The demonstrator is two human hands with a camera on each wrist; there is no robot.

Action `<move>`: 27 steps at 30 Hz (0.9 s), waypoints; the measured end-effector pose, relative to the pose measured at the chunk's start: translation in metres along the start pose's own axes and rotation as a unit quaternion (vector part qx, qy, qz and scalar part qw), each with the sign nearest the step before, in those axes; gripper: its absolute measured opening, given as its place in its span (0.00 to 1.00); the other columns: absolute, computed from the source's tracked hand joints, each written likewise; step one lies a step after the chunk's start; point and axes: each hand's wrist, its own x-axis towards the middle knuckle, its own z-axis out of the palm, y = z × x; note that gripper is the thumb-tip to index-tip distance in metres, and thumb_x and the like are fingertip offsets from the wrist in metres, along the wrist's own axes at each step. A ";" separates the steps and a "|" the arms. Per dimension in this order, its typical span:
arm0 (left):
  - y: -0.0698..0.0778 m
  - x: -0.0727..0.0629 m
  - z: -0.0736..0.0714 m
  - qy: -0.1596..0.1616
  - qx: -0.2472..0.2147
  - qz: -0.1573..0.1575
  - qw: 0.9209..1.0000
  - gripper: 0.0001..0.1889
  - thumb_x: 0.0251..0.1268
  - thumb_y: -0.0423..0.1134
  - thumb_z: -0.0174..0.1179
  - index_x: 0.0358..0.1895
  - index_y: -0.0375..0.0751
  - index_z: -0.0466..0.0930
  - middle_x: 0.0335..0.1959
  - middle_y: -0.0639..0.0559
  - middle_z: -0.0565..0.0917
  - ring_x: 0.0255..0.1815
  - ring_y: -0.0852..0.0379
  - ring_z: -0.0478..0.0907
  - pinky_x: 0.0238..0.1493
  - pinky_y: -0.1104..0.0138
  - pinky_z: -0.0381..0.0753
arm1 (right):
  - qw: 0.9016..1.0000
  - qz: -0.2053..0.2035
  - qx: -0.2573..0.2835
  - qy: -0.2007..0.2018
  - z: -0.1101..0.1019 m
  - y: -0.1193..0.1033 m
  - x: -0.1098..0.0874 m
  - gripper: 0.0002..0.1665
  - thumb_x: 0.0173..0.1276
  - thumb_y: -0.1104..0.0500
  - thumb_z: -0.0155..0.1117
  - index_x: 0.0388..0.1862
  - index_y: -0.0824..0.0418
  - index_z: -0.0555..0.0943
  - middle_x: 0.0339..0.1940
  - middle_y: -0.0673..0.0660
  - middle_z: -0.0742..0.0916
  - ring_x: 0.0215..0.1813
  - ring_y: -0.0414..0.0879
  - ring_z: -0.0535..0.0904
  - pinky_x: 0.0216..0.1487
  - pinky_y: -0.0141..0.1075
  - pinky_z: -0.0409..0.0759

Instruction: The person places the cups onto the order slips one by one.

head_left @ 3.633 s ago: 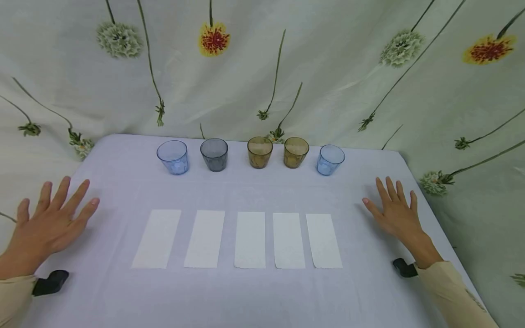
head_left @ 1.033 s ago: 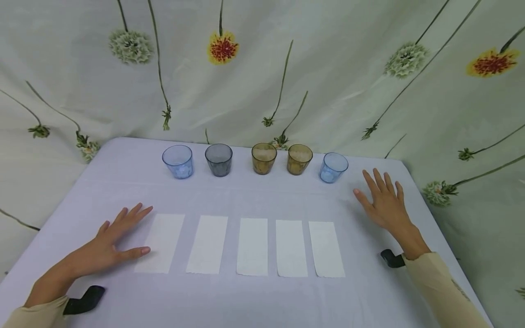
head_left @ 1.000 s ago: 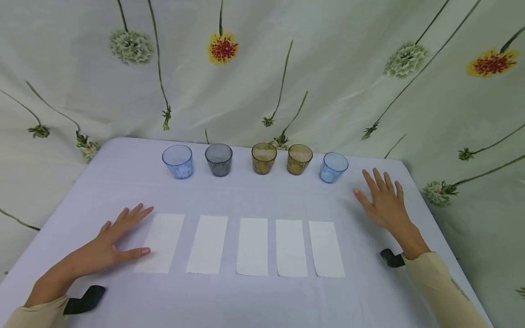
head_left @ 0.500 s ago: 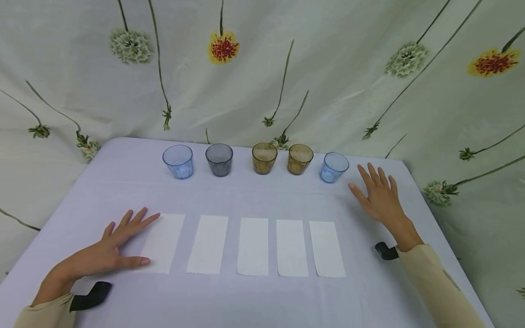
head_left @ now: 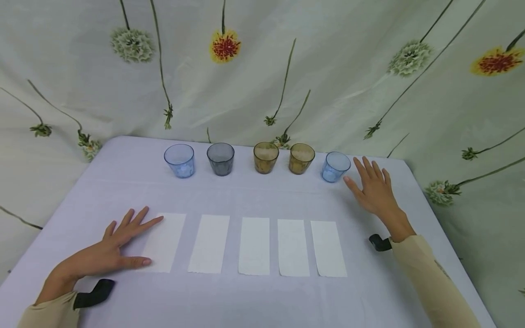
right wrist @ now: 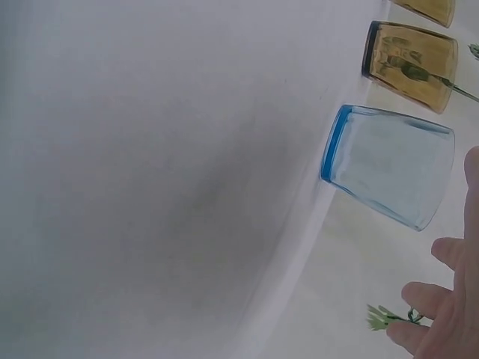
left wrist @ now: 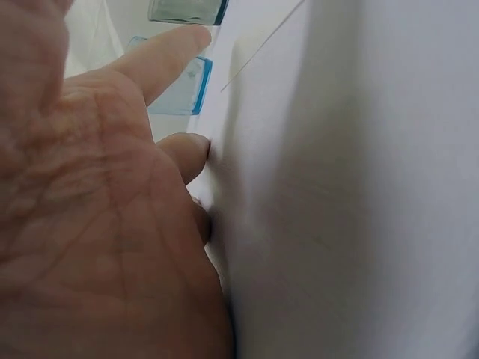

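Observation:
My left hand (head_left: 110, 250) lies at the leftmost white paper strip (head_left: 165, 243), fingers spread. Its index finger and thumb reach over the strip's left edge. My right hand (head_left: 374, 191) is beside the right blue glass (head_left: 335, 167), fingers extended and holding nothing. In the right wrist view that blue glass (right wrist: 391, 166) stands upright with a small gap to the fingers. Along the back of the table stand the left blue glass (head_left: 180, 161), a grey glass (head_left: 221, 159) and two amber glasses (head_left: 265, 158), all upright.
More white paper strips lie in a row to the right, among them a middle one (head_left: 254, 246) and the rightmost one (head_left: 328, 248). A white cloth covers the table (head_left: 229, 300). Behind its far edge hangs a flower-printed curtain (head_left: 328, 59).
The right hand has moved left, closer to the right blue glass. The left hand came in from the left edge onto the first strip, then shifted slightly. Glasses and strips stay put.

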 end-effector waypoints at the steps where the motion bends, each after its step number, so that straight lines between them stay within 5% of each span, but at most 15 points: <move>1: 0.000 0.000 0.000 0.000 0.000 0.000 1.000 0.47 0.61 0.50 0.68 0.81 0.59 0.50 0.82 0.33 0.32 0.78 0.30 0.15 0.64 0.36 0.05 | 1.000 -0.001 0.003 0.001 0.000 0.000 0.001 0.47 0.78 0.32 0.40 0.83 0.58 0.48 0.82 0.70 0.53 0.80 0.73 0.45 0.75 0.69 0.38; 27: 0.000 0.001 0.003 0.009 0.011 -0.001 1.000 0.47 0.61 0.51 0.69 0.81 0.59 0.51 0.82 0.34 0.33 0.79 0.31 0.16 0.66 0.37 0.06 | 0.995 -0.061 0.079 0.009 0.008 -0.006 0.034 0.46 0.77 0.35 0.48 0.83 0.56 0.49 0.82 0.67 0.55 0.81 0.68 0.50 0.75 0.67 0.48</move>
